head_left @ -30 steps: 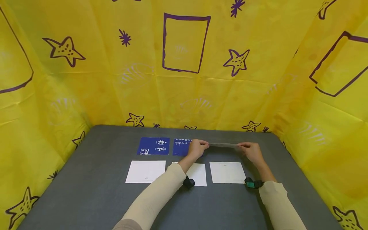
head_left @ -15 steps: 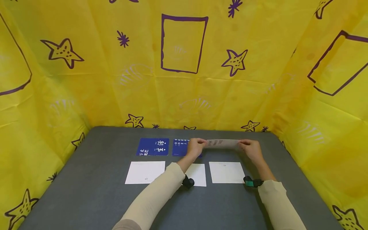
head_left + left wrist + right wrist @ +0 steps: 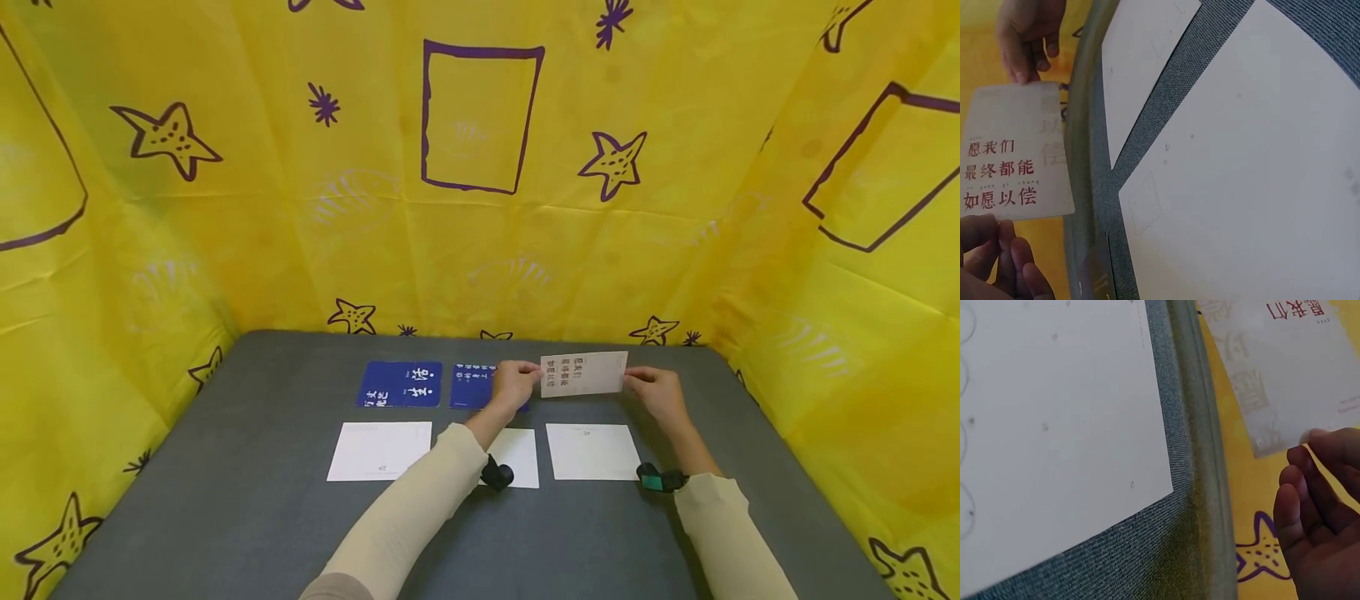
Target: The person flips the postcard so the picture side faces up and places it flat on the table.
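A pale postcard (image 3: 588, 371) with red-brown printed characters is held up above the far right part of the table, its printed face tilted toward the head camera. My left hand (image 3: 512, 387) pinches its left edge between thumb and fingers. At the opposite edge, my right hand (image 3: 660, 396) does the same. In the left wrist view the postcard (image 3: 1013, 119) spans the gap between both hands. The right wrist view shows the thumb and index finger of the right hand (image 3: 1325, 512) on the card's edge, the other fingers loosely bent.
A blue card (image 3: 393, 383) lies in the back row; a second blue card (image 3: 471, 387) is partly behind my left hand. In front lie white cards: one at left (image 3: 375, 446), a middle one (image 3: 521, 454) partly under my left forearm, one at right (image 3: 592, 450). Yellow cloth (image 3: 480, 233) surrounds the grey table.
The postcard was nearly edge-on a second ago; it has tipped up so its printed face now shows. Both hands keep their pinch and stay almost in place.
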Action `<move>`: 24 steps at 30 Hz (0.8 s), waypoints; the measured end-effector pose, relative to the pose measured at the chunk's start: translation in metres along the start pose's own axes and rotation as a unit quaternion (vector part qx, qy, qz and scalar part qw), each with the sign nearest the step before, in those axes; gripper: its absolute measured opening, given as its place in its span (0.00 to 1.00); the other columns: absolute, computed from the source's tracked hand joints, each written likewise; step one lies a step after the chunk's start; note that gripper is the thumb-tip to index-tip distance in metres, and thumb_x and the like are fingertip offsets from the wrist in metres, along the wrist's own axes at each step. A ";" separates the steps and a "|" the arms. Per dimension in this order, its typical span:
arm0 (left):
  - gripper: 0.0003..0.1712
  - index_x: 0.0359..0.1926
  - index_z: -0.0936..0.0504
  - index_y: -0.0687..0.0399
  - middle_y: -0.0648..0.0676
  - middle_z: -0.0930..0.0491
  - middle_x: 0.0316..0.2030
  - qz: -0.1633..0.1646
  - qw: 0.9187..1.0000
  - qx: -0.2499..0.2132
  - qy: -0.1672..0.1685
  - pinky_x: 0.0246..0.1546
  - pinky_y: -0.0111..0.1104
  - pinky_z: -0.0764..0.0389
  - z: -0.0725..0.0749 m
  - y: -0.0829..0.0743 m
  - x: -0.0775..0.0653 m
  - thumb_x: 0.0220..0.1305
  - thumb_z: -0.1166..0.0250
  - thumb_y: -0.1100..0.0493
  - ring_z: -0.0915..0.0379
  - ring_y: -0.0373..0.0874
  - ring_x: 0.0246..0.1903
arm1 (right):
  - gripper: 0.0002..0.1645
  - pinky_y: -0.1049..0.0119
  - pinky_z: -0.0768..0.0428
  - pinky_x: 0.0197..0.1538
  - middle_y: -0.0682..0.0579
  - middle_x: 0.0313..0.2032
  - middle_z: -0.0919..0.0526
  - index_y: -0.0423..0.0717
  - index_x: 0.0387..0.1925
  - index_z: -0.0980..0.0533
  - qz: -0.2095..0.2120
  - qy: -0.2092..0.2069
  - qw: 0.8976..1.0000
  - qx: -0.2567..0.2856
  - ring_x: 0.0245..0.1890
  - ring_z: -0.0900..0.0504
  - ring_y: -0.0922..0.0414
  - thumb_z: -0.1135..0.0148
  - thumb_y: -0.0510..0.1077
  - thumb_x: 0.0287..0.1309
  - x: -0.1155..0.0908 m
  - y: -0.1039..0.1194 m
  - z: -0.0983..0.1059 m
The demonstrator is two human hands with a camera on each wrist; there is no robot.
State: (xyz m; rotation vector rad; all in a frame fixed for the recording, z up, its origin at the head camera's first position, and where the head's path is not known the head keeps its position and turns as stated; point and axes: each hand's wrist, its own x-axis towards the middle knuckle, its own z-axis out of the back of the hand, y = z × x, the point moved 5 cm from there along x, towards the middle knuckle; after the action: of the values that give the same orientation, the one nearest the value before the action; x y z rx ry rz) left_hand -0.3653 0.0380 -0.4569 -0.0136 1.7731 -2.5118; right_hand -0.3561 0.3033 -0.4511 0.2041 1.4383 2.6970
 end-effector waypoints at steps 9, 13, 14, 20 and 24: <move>0.07 0.37 0.11 0.58 0.55 0.13 0.36 0.002 1.000 -0.022 -0.020 0.34 0.29 0.25 0.007 -0.002 0.000 0.60 0.32 0.61 0.21 0.43 0.36 | 0.19 0.70 0.24 0.32 0.45 0.32 0.17 0.30 0.48 0.20 -0.005 -0.002 1.000 0.003 0.29 0.26 0.57 0.39 0.43 0.64 0.000 0.001 -0.003; 0.06 0.36 0.11 0.58 0.55 0.13 0.35 0.007 0.999 -0.036 -0.033 0.34 0.29 0.24 0.009 -0.002 -0.001 0.59 0.31 0.61 0.21 0.43 0.35 | 0.19 0.72 0.23 0.33 0.46 0.34 0.17 0.32 0.49 0.20 -0.019 -0.001 1.000 0.009 0.31 0.26 0.56 0.38 0.44 0.64 -0.002 0.001 -0.005; 0.06 0.36 0.11 0.58 0.55 0.13 0.35 0.005 0.999 -0.037 -0.035 0.34 0.29 0.24 0.009 -0.002 -0.001 0.59 0.31 0.61 0.20 0.43 0.34 | 0.19 0.72 0.23 0.34 0.46 0.35 0.17 0.32 0.49 0.20 -0.021 -0.003 1.000 0.012 0.31 0.25 0.56 0.38 0.44 0.64 -0.002 0.000 -0.005; 0.07 0.37 0.12 0.60 0.57 0.12 0.33 -0.042 0.999 -0.008 -0.029 0.32 0.28 0.20 0.007 -0.008 -0.003 0.57 0.30 0.63 0.16 0.44 0.32 | 0.18 0.71 0.21 0.36 0.49 0.33 0.18 0.33 0.48 0.21 -0.022 -0.014 0.999 0.030 0.31 0.25 0.56 0.37 0.44 0.63 -0.002 -0.003 -0.005; 0.11 0.42 0.12 0.61 0.56 0.12 0.32 -0.078 0.996 0.026 -0.024 0.29 0.25 0.23 0.004 -0.011 -0.004 0.57 0.31 0.64 0.18 0.42 0.30 | 0.19 0.71 0.21 0.36 0.53 0.30 0.19 0.32 0.48 0.21 -0.027 -0.015 0.999 0.036 0.30 0.25 0.57 0.37 0.44 0.62 -0.001 -0.006 -0.005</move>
State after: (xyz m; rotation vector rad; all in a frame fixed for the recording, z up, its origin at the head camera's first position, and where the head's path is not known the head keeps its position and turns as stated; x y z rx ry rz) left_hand -0.3614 0.0383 -0.4448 -0.2153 1.7507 -2.6384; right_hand -0.3562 0.3024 -0.4590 0.2060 1.5100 2.5908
